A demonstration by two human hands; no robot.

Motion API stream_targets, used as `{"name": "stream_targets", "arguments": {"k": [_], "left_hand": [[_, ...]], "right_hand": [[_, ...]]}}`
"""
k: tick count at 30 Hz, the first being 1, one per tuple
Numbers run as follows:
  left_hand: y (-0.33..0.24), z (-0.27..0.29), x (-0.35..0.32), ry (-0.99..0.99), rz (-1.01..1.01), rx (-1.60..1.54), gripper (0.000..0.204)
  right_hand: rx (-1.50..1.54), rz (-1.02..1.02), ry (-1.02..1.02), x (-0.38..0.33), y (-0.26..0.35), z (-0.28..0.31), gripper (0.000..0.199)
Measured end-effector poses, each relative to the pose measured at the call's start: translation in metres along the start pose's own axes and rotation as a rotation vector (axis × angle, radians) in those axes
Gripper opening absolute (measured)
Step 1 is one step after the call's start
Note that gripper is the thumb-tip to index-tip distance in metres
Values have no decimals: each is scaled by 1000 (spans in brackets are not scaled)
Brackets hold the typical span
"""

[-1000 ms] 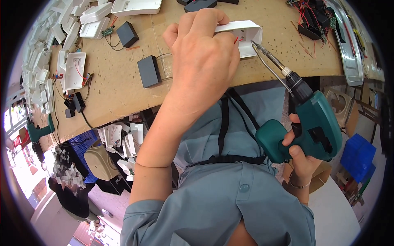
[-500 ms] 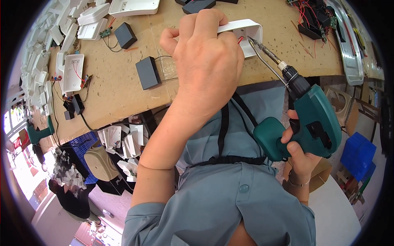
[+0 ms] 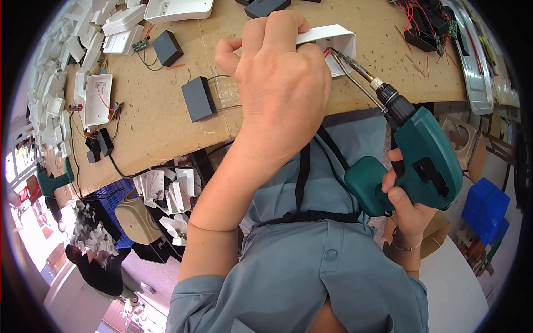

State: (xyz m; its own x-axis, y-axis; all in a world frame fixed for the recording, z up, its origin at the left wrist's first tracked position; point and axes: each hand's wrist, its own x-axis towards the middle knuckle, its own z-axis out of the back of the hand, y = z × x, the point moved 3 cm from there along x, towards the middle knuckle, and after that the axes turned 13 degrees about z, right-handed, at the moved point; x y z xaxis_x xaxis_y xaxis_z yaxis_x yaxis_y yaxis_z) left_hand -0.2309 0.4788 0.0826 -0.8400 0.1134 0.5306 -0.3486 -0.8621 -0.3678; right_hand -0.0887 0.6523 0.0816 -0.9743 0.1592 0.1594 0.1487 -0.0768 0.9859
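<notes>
My left hand (image 3: 280,83) is closed on a white plastic housing (image 3: 340,33) near the table's front edge, covering much of it. A red wire (image 3: 327,53) shows inside. In my right hand (image 3: 408,208) is a green soldering gun (image 3: 430,152), gripped by its handle with fingers at the trigger. Its metal tip and a thin curved tube point up and left into the housing's open side, close to the red wire. I cannot make out whether the tip touches anything. A black box (image 3: 199,99) with thin leads lies left of my left hand.
Another black box (image 3: 167,48) and an open white housing with wires (image 3: 99,99) lie farther left, before piled white housings (image 3: 47,105). Black parts with red wires (image 3: 425,28) and a metal tray (image 3: 472,66) are at right. A second green gun (image 3: 54,177) hangs by the left edge.
The soldering gun's tip has shifted slightly left and up, farther into the housing near the red wire. My left hand and the housing have barely moved.
</notes>
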Motion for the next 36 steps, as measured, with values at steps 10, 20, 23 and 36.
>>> {"name": "stream_targets", "arguments": {"k": [10, 20, 23, 36], "left_hand": [[0, 1, 1, 5, 2, -8, 8], [-11, 7, 4, 12, -11, 6, 7], [-11, 7, 4, 11, -13, 6, 8], [-4, 2, 2, 13, 15, -1, 9]], "right_hand": [[-43, -23, 6, 3, 6, -1, 49], [-42, -52, -13, -3, 5, 3, 47], [-66, -49, 32, 2, 9, 0, 45], [-59, -17, 10, -1, 11, 0, 54]]}}
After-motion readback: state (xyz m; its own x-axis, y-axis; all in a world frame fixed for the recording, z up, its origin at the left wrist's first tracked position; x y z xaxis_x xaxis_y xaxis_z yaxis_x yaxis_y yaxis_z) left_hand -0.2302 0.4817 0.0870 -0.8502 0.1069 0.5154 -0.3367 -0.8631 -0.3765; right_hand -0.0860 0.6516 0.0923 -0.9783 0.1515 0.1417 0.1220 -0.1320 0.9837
